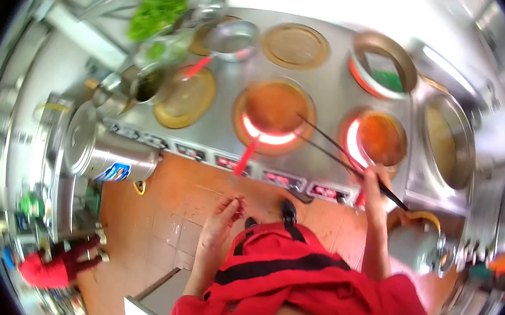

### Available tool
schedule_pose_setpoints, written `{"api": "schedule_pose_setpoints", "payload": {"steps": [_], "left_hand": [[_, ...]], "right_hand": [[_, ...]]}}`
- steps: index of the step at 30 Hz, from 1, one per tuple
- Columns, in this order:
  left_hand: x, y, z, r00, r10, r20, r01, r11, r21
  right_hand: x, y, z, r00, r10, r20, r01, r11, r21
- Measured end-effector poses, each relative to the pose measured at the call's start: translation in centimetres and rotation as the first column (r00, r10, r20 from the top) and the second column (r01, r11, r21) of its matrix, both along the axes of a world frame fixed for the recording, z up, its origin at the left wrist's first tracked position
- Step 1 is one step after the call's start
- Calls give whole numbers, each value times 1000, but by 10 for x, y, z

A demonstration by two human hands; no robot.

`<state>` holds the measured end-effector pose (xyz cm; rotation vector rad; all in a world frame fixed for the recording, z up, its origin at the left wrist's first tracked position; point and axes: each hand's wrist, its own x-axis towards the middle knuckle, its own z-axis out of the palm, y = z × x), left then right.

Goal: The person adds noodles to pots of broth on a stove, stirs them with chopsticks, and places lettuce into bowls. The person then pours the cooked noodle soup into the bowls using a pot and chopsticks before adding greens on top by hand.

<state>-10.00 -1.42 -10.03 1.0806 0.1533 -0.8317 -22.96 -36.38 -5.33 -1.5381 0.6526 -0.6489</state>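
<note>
- Red cloth, creased, with black bands, nearest.
- Right hand: fingers wrapped around long, thin, dark sticks, slanting to the round pan.
- Left hand: fingers curled narrow, short of the smooth metal worktop.
- Round pan: red-handled, brownish-orange inside, over a glowing ring on the worktop.

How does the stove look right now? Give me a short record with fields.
Left hand: fingers partly curled, apart from the stove; nothing visible held
Right hand: holds chopsticks reaching to the centre pan's right side
Centre pan: red handle, brownish-orange contents, over a glowing burner
Right pan: orange contents, over another glowing burner
Back row: small pan left, large pot right, something green inside
Unclear: what is cooking
</note>
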Motion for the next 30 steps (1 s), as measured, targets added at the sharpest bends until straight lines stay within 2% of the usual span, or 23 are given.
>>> {"api": "schedule_pose_setpoints", "payload": {"steps": [1,2,3,4,6,8,9,10,12,13,14,16,18,19,20,24,25,26,27,28,30], "left_hand": [[0,1,0,1000,-3,-8,3,1000,23],[-1,5,1,1000,6,-8,-6,1000,14],[3,10,1,1000,3,-12,-3,1000,5],[10,16,1,1000,-9,-9,9,1000,-12],[25,32,6,1000,-13,-6,13,999,-41],[34,55,5,1000,12,22,-12,1000,-9],[40,70,2,1000,22,20,-22,1000,-22],[49,87,-3,999,28,22,-27,999,-38],[70,126,-12,999,34,35,-32,997,-67],[79,149,-14,999,30,40,-27,997,-72],[88,174,-17,999,22,41,-18,997,-80],[104,221,-13,998,49,49,-46,997,-60],[119,267,-14,996,74,59,-71,996,-47],[126,287,-17,994,87,68,-84,995,-45],[133,305,-18,992,98,78,-95,995,-42],[152,353,-15,977,210,37,-209,977,-38],[154,360,-20,970,242,26,-241,970,-33],[160,366,-25,962,273,27,-272,962,-31],[166,375,-37,965,261,6,-260,962,-81],[175,380,-49,969,247,-10,-246,961,-129],[186,374,-33,943,331,-26,-332,943,-13]], "right_hand": [[8,7,9,990,-116,87,106,988,113],[4,3,6,986,-68,155,41,985,169],[4,4,8,997,-25,67,14,985,172],[5,5,2,998,14,-63,-11,999,50],[4,7,-4,993,-92,-80,98,992,83],[5,21,3,978,-136,160,107,978,179],[-2,22,2,997,-70,-20,71,993,93],[7,43,12,983,-141,-118,143,990,9],[12,68,30,984,-177,-32,179,982,56],[18,77,35,975,-158,155,151,987,57],[25,91,36,942,-234,240,223,972,71],[68,124,44,894,-395,211,428,893,-139],[114,171,62,941,-326,93,332,830,-448],[138,184,69,968,-246,51,207,667,-716],[163,196,72,983,-182,-21,60,428,-902],[277,215,49,1000,23,-3,-9,286,-958],[309,220,51,999,43,-15,-43,777,-628],[343,224,52,997,74,-3,-74,994,-80],[380,193,20,982,172,-79,-174,985,-18],[413,196,26,967,127,-219,-167,971,-174],[475,174,8,941,75,-330,-210,895,-394]]}}
